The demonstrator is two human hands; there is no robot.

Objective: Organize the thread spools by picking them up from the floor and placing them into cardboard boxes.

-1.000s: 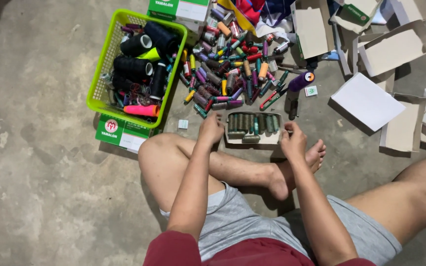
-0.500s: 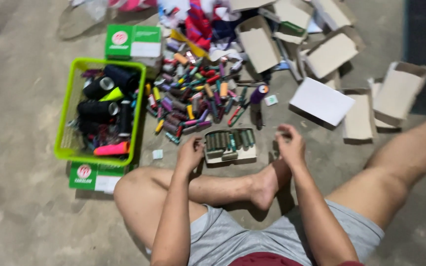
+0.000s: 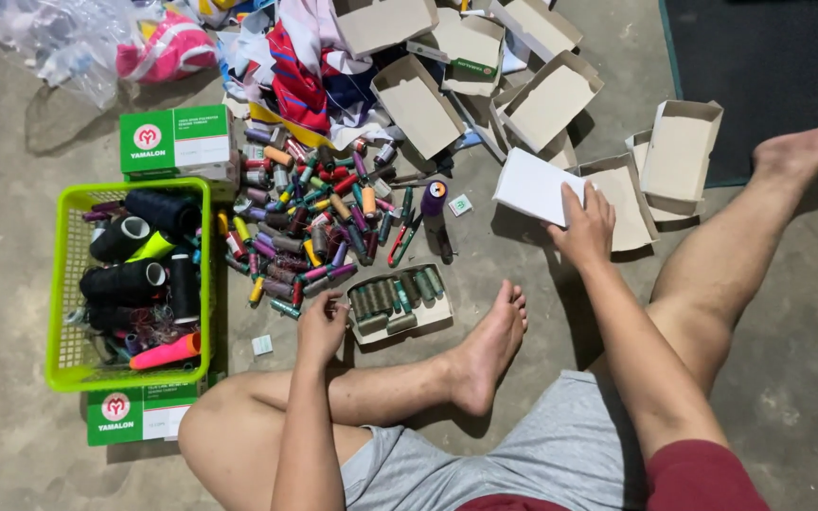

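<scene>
A bare, mottled grey concrete floor (image 3: 11, 284) carries everything here, with the edge of a dark mat (image 3: 769, 66) at the upper right. The person sits on it, one leg folded and one stretched out. The left hand (image 3: 322, 326) rests with fingers curled on the near left corner of a shallow open box (image 3: 400, 305) packed with a row of grey-green thread spools; the box lies flat in front of the foot, its long axis running left to right and tilted slightly up toward the right. The right hand (image 3: 584, 227) lies flat, fingers spread, on the lower edge of a white box lid (image 3: 529, 185), which lies slanted beside several empty cardboard boxes (image 3: 679, 147). A heap of loose coloured spools (image 3: 310, 222) spreads just beyond the open box, and a lime green basket (image 3: 63, 284) of large cones stands well left.
</scene>
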